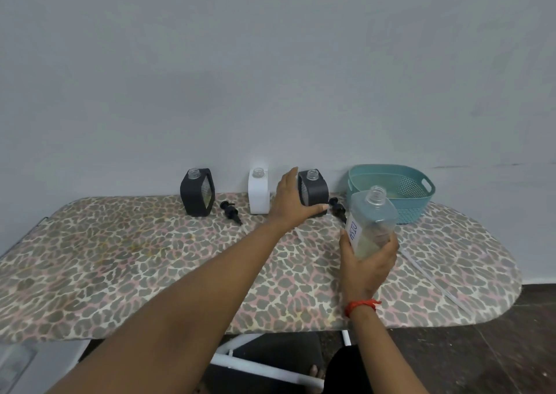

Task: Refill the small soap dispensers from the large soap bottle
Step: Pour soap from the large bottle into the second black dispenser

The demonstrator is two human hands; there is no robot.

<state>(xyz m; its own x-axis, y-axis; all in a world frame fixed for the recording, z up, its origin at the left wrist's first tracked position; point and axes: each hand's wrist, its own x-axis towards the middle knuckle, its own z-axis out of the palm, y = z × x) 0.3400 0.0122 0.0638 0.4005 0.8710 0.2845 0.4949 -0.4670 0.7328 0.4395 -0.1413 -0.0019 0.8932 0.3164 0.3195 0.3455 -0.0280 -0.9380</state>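
We've got the left hand point(293, 201) clasping the black dispenser point(313, 190) at the back of the counter point(120, 258), the right hand point(368, 258) gripping the uncapped large soap bottle point(371, 222) just beside it, and any hasty tilt risks slopping soap past that narrow neck.

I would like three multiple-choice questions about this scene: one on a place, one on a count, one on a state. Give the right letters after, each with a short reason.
1. Where is the teal basket?
A. at the board's right end, by the wall
B. on the floor
C. between the two black dispensers

2. How many small dispensers stand by the wall?
A. one
B. three
C. five

3. What state is the large soap bottle in?
A. capped, lying flat
B. uncapped, held in the right hand
C. standing in the basket

Answers:
1 A: it sits on the ironing board beyond the right black dispenser.
2 B: left black dispenser, white dispenser, right black one.
3 B: its neck is open; fingers wrap its base.
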